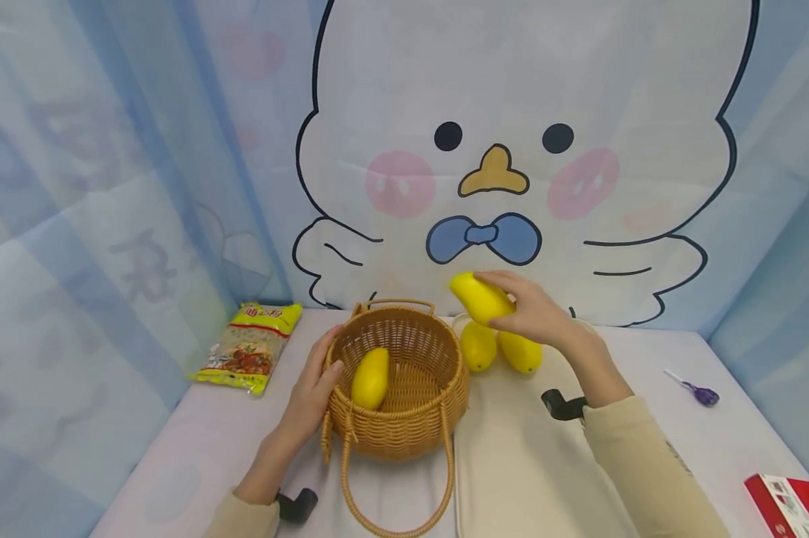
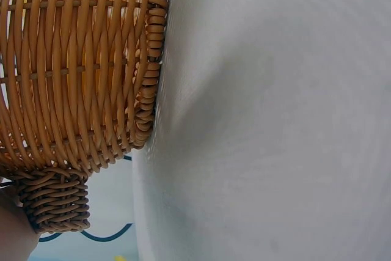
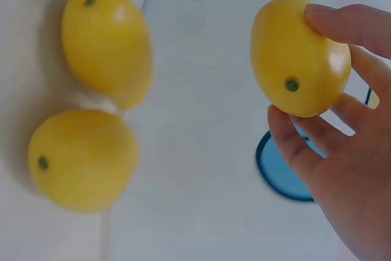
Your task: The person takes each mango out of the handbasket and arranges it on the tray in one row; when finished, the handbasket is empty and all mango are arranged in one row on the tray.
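Observation:
A yellow mango is held up by my right hand, thumb and fingers on either side of it. In the right wrist view the held mango shows its green stem spot. Below that hand, two more mangoes lie side by side at the far end of a cream tray. My left hand holds the left side of a round wicker basket, thumb at the rim. Inside the basket lies one mango. The left wrist view shows mostly the basket's woven wall.
A yellow food packet lies at the back left. To the right are a purple lollipop and a red and white box. The basket's long handle hangs toward the front. A printed curtain stands behind the table.

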Motion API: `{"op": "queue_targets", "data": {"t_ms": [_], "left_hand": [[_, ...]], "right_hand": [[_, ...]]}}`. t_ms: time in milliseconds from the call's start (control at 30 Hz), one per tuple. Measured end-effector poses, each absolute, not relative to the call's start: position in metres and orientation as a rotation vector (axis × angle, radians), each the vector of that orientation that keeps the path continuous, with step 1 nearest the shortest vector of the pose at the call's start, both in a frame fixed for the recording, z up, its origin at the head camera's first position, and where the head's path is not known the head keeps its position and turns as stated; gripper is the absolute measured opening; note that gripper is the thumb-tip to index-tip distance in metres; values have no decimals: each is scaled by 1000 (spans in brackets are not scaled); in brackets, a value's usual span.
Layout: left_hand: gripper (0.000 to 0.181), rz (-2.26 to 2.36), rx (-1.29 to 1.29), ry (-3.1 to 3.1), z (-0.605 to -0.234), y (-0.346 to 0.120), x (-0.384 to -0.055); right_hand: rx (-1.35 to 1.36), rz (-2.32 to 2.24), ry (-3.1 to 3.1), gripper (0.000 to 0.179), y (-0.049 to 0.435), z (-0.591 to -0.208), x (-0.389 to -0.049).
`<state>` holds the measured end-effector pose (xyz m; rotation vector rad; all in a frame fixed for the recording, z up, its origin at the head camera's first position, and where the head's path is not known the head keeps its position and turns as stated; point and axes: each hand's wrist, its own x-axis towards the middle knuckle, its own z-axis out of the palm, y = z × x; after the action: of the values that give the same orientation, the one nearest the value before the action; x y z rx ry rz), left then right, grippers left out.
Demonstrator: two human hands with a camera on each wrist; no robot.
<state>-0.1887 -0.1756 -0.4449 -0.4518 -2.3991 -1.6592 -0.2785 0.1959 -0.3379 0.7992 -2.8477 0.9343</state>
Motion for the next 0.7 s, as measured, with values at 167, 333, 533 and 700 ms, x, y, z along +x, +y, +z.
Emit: {"op": "queue_targets", "data": {"t_ms": [167, 333, 533, 700], "left_hand": [[54, -1667, -436, -2405, -444, -174, -188], [54, -1679, -434, -2416, -428, -170, -180], [54, -1670, -428, -2418, -415, -168, -171], [53, -1660, -426, -2410, -431, -171, -180]], "right_hand": [[654, 952, -2869, 75, 222, -355, -280], [508, 975, -2895, 76, 249, -373, -281], [380, 999, -2921, 77, 272, -389, -281], [271, 1010, -2935, 79, 288, -402, -277]]}}
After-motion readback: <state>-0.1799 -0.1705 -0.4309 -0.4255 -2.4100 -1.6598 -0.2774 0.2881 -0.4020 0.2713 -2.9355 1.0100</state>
